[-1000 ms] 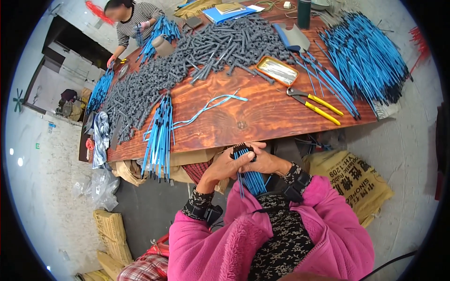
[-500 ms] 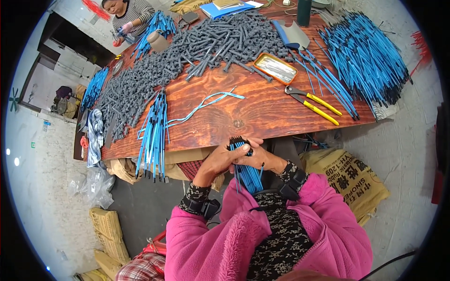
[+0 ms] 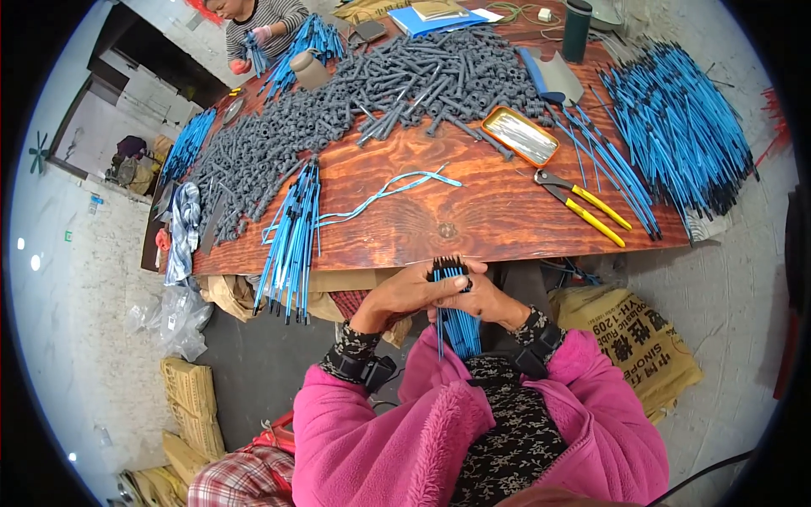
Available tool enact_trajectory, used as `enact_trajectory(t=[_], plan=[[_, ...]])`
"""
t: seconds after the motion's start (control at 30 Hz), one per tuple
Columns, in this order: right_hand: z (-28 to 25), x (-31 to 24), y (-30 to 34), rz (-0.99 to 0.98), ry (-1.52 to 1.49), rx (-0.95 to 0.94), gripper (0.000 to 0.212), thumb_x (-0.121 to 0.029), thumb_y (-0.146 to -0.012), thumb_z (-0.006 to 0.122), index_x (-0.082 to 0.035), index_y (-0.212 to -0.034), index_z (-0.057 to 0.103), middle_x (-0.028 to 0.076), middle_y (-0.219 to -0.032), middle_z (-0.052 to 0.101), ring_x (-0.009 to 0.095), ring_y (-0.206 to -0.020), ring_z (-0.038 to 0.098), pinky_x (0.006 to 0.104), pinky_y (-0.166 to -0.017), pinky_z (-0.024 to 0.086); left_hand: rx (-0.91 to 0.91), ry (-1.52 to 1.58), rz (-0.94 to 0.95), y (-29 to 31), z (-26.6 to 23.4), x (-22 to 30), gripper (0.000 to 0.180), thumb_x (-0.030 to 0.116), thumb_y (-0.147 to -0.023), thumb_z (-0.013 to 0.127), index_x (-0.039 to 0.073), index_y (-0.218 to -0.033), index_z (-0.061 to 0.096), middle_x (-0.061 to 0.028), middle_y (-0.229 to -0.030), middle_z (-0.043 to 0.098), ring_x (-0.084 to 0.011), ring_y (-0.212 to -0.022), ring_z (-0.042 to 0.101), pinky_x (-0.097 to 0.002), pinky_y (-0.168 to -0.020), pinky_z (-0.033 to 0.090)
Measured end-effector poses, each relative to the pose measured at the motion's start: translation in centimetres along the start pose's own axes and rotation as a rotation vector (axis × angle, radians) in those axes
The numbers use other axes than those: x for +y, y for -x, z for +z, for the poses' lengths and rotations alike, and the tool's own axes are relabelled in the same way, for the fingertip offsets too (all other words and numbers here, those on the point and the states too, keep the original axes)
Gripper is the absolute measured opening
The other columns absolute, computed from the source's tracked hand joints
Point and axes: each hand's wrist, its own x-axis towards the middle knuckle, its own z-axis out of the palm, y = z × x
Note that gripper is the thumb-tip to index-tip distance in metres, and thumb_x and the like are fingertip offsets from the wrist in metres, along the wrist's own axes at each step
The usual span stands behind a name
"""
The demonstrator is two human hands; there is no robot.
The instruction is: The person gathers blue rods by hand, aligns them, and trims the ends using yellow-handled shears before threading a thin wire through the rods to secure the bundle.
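Note:
A bundle of thin blue rods with black ends [image 3: 459, 332] stands upright before my chest, just off the table's near edge. My left hand [image 3: 404, 294] wraps round its upper part from the left, thumb across the front. From the other side my right hand [image 3: 492, 302] closes round the same bundle. Black tips stick out above my fingers; the lower ends reach down toward my lap. On the table to the left, a smaller bunch of the same blue rods [image 3: 291, 241] hangs over the edge, with a pale blue strip [image 3: 372, 201] lying beside it.
Grey ribbed plastic parts [image 3: 439, 76] heap across the wooden table [image 3: 405, 232]. Yellow-handled pliers [image 3: 591, 209], an orange-rimmed tin of thin metal pins [image 3: 522, 135] and a big pile of blue rods [image 3: 680, 127] are on the right. A co-worker [image 3: 262, 34] handles blue rods at far left.
The view has shifted slightly, so the table appears further right and lower. My hands still grip the bundle, which now stands straighter. The co-worker's hands have moved, with blue rods now visible in them.

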Motion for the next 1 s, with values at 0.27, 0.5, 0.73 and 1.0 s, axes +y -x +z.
enact_trajectory(t=[0.27,0.5,0.73,1.0], plan=[[-0.8,-1.8,1.0,-0.012,-0.060,0.086,0.024,-0.023,-0.097,0.065,0.001,-0.095,0.064,0.008,-0.087,0.067,0.018,-0.082,0.066,0.0333,-0.076,0.053,-0.135,-0.471,0.093,0.5,-9.6,4.6,0.034,0.026,-0.095,0.064,0.002,-0.119,0.066,-0.0067,-0.105,0.068,-0.0165,-0.086,0.065,-0.0339,-0.078,0.052],[-0.7,-2.0,1.0,-0.021,-0.100,0.065,0.026,-0.024,-0.095,0.067,0.001,-0.097,0.063,0.008,-0.085,0.066,0.019,-0.082,0.066,0.0337,-0.076,0.054,0.916,-1.020,0.588,-15.8,-14.5,5.1,0.040,0.031,-0.085,0.075,0.005,-0.114,0.067,-0.0099,-0.095,0.070,-0.0212,-0.086,0.067,-0.0363,-0.076,0.052],[-2.0,-1.8,1.8,-0.054,-0.157,0.111,0.026,-0.021,-0.094,0.069,0.000,-0.103,0.059,0.009,-0.087,0.065,0.020,-0.082,0.066,0.0351,-0.076,0.055,0.873,-1.103,0.384,-17.7,-15.1,5.1,0.032,0.023,-0.081,0.075,0.006,-0.107,0.069,-0.0119,-0.084,0.070,-0.0298,-0.080,0.068,-0.0406,-0.071,0.052],[-2.5,-0.9,1.1,-0.004,-0.159,0.087,0.025,-0.021,-0.094,0.069,0.000,-0.103,0.057,0.010,-0.087,0.064,0.021,-0.083,0.066,0.0353,-0.075,0.055,0.726,-0.991,0.530,-16.8,-17.1,5.5,0.028,0.021,-0.086,0.070,0.010,-0.112,0.072,-0.0123,-0.086,0.071,-0.0278,-0.077,0.068,-0.0386,-0.069,0.052]])
